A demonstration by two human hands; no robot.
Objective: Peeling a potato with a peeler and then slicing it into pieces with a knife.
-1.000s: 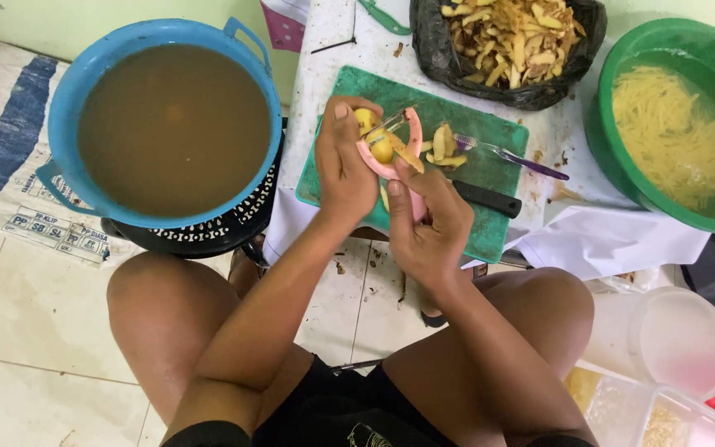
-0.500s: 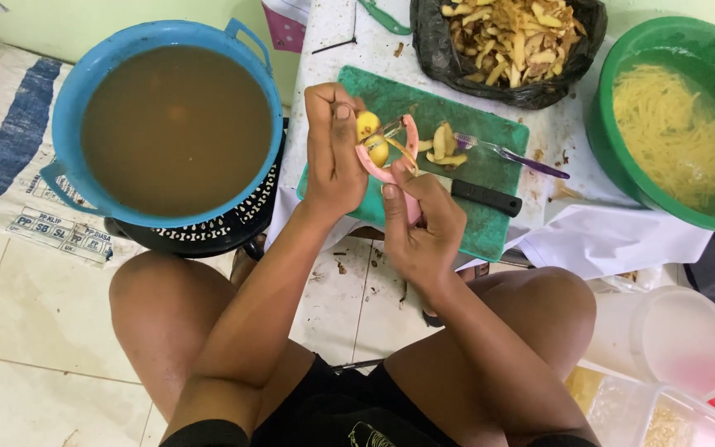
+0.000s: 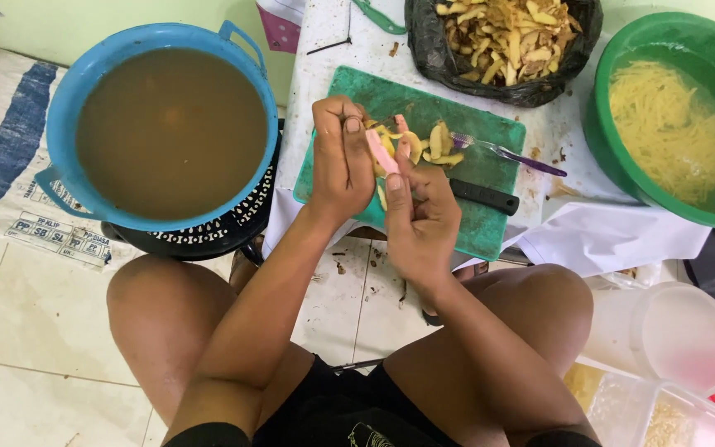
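I judge the peeling well along: a black bag (image 3: 502,50) at the far edge of the tabletop (image 3: 556,132) is heaped with peelings, fresh ones lie on the green cutting board (image 3: 473,178), and the green basin (image 3: 680,116) holds cut strips in water. My left hand (image 3: 341,165) is wrapped closed around a small potato (image 3: 381,141), mostly hidden, held just above the board. My right hand (image 3: 419,223) grips the pink peeler (image 3: 382,153) against it, so this potato looks only partly peeled.
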